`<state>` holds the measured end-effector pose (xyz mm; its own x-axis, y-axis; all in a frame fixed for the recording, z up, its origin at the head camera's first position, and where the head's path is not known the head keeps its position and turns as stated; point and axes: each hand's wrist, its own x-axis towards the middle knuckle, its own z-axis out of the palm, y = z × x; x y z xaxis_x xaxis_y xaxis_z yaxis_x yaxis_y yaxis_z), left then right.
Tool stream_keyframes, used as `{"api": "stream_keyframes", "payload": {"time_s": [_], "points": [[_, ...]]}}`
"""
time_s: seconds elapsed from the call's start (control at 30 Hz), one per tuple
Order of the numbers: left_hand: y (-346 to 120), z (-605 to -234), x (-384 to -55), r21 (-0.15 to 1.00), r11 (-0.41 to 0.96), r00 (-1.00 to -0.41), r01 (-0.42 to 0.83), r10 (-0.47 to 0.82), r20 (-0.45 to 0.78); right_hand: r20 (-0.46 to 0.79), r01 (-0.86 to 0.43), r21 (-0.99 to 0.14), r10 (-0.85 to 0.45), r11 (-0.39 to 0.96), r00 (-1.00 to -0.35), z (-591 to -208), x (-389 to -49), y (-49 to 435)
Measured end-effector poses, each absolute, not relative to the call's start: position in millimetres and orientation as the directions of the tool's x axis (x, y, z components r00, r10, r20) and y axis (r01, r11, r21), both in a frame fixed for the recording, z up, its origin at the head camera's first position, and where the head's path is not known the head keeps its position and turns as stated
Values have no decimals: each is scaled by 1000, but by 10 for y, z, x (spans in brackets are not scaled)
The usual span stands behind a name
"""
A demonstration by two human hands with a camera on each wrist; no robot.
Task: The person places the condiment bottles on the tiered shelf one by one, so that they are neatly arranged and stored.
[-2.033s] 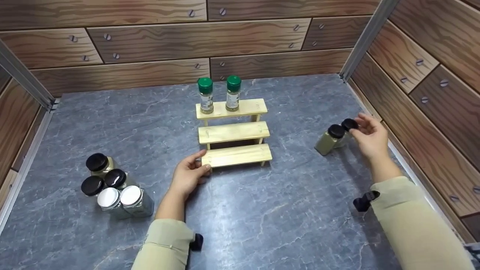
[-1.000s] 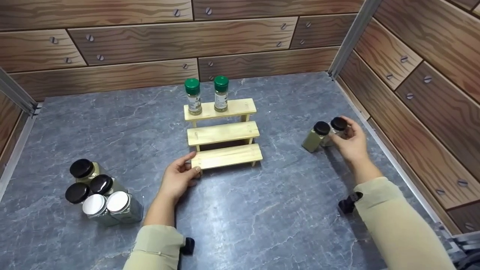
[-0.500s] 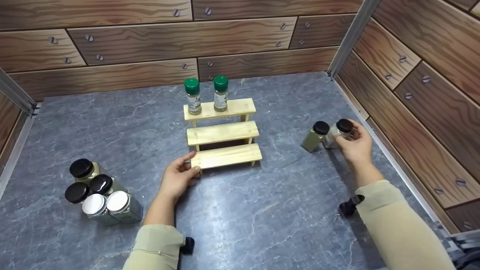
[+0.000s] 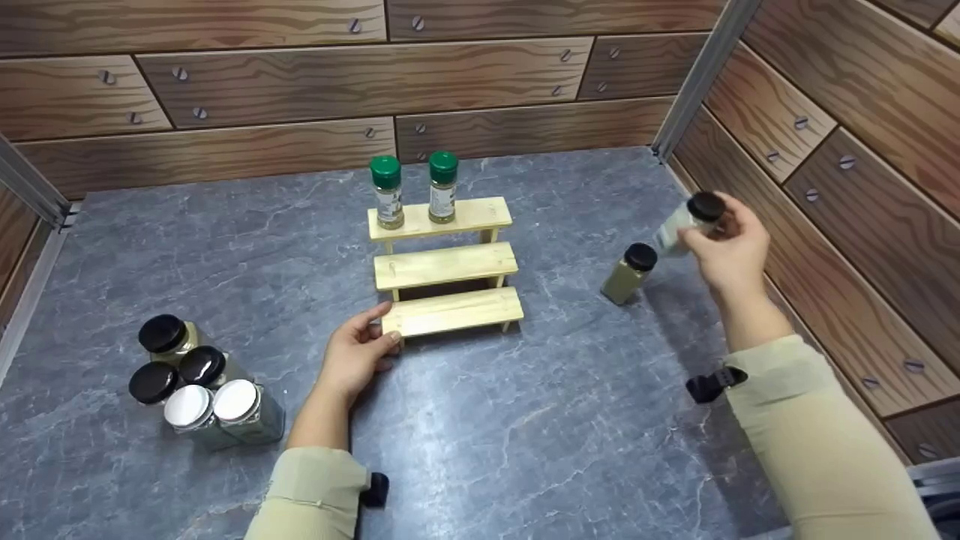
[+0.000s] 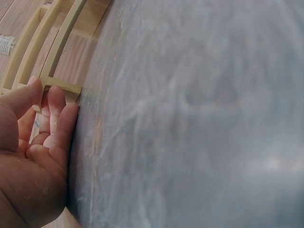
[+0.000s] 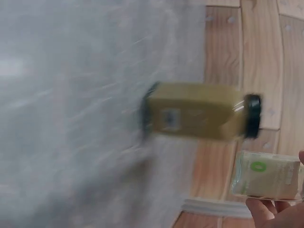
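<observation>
R hand (image 4: 739,255) live: I've got the pale jar (image 4: 684,225) pinched, blk lid on top, tilted, up off the tabletop (image 4: 562,435), far right, close to the right wall (image 4: 825,247)! Olive jar (image 4: 626,279) stands just nearer & left of it. L hand (image 4: 352,356) grips the left end of the wooden rack (image 4: 446,264), lowest step, mid-scene. Two green-capped bottles (image 4: 442,187) on its far top step; five jars (image 4: 204,366) bunched near left, 3 w/ blk lids, 2 w/ white.
</observation>
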<state>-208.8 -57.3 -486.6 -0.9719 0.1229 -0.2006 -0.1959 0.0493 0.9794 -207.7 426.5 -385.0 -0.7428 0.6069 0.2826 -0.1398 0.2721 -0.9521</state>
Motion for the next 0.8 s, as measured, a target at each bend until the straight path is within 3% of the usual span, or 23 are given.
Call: {"api": "stream_keyframes", "payload": {"time_s": [0.43, 0.8], "points": [[-576, -4874, -2088, 980, 29, -973, -198, 118, -201, 344, -192, -919, 459, 345, -819, -3377, -2439, 3629], [-572, -4882, -2096, 979, 7, -971, -206, 122, -205, 358, -267, -925, 387, 268, -850, -3315, -2705, 2942]]}}
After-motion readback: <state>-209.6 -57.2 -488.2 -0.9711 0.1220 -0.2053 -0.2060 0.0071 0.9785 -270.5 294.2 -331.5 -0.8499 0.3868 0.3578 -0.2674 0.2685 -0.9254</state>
